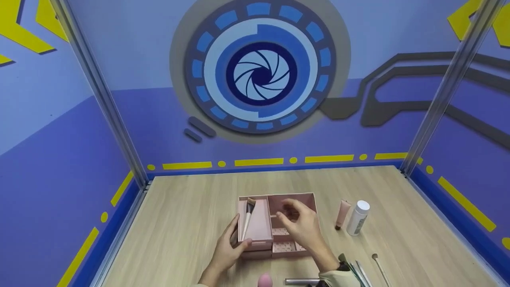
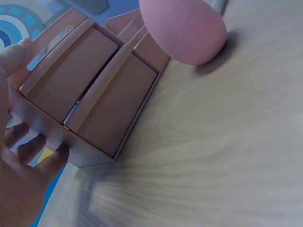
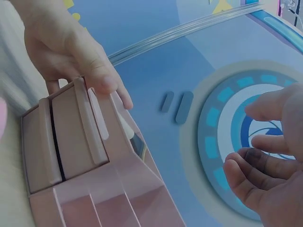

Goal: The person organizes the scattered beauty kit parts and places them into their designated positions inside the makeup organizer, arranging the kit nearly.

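Left grip (image 1: pixel 228 248): thumb and fingers clasping pink organizer (image 2: pixel 118 97).
Right grip (image 1: pixel 305 228): empty, fingers loosely curved, near organizer.
Brush (image 1: pixel 247 220): in top tray (image 1: pixel 261 223).

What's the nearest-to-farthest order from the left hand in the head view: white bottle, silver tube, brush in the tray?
1. Brush: in the tray, beside the left hand.
2. Silver tube: low in view, to its right.
3. White bottle: farther off to the right.
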`<state>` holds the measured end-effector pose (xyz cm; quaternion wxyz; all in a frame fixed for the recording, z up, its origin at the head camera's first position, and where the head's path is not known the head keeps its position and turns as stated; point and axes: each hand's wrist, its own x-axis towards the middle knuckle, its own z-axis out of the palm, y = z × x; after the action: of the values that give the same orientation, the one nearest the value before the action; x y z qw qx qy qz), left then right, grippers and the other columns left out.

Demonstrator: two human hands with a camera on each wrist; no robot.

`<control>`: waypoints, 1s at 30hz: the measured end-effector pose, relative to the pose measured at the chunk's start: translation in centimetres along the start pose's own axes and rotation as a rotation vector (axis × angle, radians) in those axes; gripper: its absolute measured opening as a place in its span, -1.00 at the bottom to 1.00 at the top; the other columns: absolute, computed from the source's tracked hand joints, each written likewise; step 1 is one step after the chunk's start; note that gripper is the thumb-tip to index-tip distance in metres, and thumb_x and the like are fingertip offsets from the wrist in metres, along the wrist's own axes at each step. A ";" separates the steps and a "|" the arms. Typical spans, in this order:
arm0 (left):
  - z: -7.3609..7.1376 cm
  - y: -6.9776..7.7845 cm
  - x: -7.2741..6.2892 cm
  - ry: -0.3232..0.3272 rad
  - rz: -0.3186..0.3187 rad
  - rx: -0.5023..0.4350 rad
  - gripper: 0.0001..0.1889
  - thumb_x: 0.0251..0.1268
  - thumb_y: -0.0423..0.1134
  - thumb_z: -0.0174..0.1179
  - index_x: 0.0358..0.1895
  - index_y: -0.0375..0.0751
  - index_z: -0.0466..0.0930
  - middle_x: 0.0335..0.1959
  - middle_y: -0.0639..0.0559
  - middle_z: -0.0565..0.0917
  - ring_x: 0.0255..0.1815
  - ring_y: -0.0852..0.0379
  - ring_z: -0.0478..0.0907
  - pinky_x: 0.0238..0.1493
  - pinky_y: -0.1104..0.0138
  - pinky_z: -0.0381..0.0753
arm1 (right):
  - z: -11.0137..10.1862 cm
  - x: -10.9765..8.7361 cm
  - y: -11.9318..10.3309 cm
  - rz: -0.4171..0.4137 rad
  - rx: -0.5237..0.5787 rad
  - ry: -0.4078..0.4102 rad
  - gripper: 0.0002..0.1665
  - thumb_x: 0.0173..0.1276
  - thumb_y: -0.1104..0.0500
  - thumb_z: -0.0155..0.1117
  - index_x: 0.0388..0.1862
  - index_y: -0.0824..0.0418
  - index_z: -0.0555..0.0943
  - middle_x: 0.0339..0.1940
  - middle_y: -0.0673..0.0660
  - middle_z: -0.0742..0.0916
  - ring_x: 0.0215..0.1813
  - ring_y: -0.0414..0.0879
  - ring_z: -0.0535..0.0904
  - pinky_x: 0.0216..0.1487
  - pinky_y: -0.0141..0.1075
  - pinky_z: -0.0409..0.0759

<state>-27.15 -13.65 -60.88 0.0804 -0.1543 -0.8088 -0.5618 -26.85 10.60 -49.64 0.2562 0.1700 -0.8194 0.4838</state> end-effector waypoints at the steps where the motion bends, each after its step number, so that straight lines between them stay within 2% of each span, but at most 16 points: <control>1: 0.0 0.0 0.0 -0.001 -0.001 -0.007 -0.11 0.24 0.03 0.30 0.55 -0.12 0.03 0.54 -0.18 0.14 0.50 -0.22 0.17 0.51 0.01 0.17 | -0.2 -0.2 0.0 -0.001 0.001 -0.002 -0.67 0.13 0.23 0.48 -0.09 0.16 0.66 -0.33 0.09 0.74 -0.31 -0.12 0.68 -0.31 -0.29 0.77; 6: 0.0 -0.1 -0.1 0.003 -0.005 -0.032 -0.10 0.23 0.00 0.32 0.55 -0.11 0.03 0.55 -0.16 0.13 0.51 -0.21 0.16 0.52 0.05 0.15 | -1.2 -1.1 0.3 0.020 0.008 -0.005 -0.66 0.15 0.23 0.48 -0.07 0.17 0.66 -0.29 0.06 0.72 -0.30 -0.16 0.67 -0.27 -0.34 0.78; 10: -0.1 -0.1 0.0 -0.005 0.004 -0.030 -0.10 0.25 0.00 0.31 0.55 -0.14 0.01 0.55 -0.19 0.12 0.50 -0.24 0.16 0.51 0.00 0.16 | -2.0 -1.5 0.7 0.023 -0.009 0.008 -0.64 0.14 0.24 0.48 -0.06 0.23 0.66 -0.24 0.05 0.75 -0.28 -0.12 0.69 -0.25 -0.34 0.77; 14: 0.0 -0.1 0.0 -0.008 -0.010 -0.034 -0.09 0.24 0.01 0.31 0.56 -0.11 0.01 0.55 -0.17 0.12 0.50 -0.22 0.16 0.52 0.03 0.15 | -2.9 -2.1 1.4 0.038 -0.028 0.017 -0.65 0.14 0.25 0.48 -0.06 0.20 0.66 -0.25 0.04 0.76 -0.27 -0.07 0.71 -0.24 -0.31 0.77; 17: 0.0 -0.2 0.0 0.001 0.008 -0.025 -0.10 0.23 0.00 0.32 0.55 -0.11 0.03 0.54 -0.19 0.14 0.49 -0.22 0.19 0.51 0.03 0.17 | -3.5 -2.6 1.9 0.056 -0.044 0.022 -0.65 0.14 0.24 0.48 -0.06 0.16 0.66 -0.28 0.01 0.75 -0.29 -0.06 0.70 -0.27 -0.29 0.78; 22: 0.1 -0.3 0.0 0.019 0.034 -0.022 -0.11 0.22 -0.06 0.34 0.54 -0.15 0.06 0.53 -0.20 0.16 0.48 -0.23 0.20 0.50 0.02 0.16 | -4.5 -3.4 2.6 0.093 -0.060 0.044 -0.63 0.12 0.23 0.50 -0.06 0.21 0.67 -0.31 -0.02 0.75 -0.30 -0.09 0.70 -0.31 -0.25 0.78; 25: 0.0 0.3 -0.1 0.030 0.037 -0.018 -0.12 0.21 -0.12 0.35 0.53 -0.18 0.07 0.53 -0.23 0.16 0.48 -0.25 0.20 0.50 -0.01 0.14 | -5.0 -4.0 3.1 0.131 -0.079 0.051 -0.62 0.12 0.24 0.49 -0.05 0.24 0.67 -0.27 -0.03 0.75 -0.28 -0.11 0.69 -0.29 -0.24 0.78; 30: -0.4 3.0 -0.5 0.029 0.041 -0.012 -0.14 0.20 -0.19 0.36 0.51 -0.30 0.09 0.49 -0.33 0.19 0.45 -0.29 0.22 0.49 -0.04 0.15 | -5.9 -4.8 3.9 0.195 -0.099 0.053 -0.63 0.13 0.25 0.48 -0.05 0.25 0.67 -0.22 0.03 0.75 -0.23 0.00 0.71 -0.24 -0.26 0.78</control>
<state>-25.67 -13.14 -58.29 0.1030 -0.1632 -0.8007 -0.5671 -23.53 17.76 -52.87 0.2376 0.0637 -0.8477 0.4699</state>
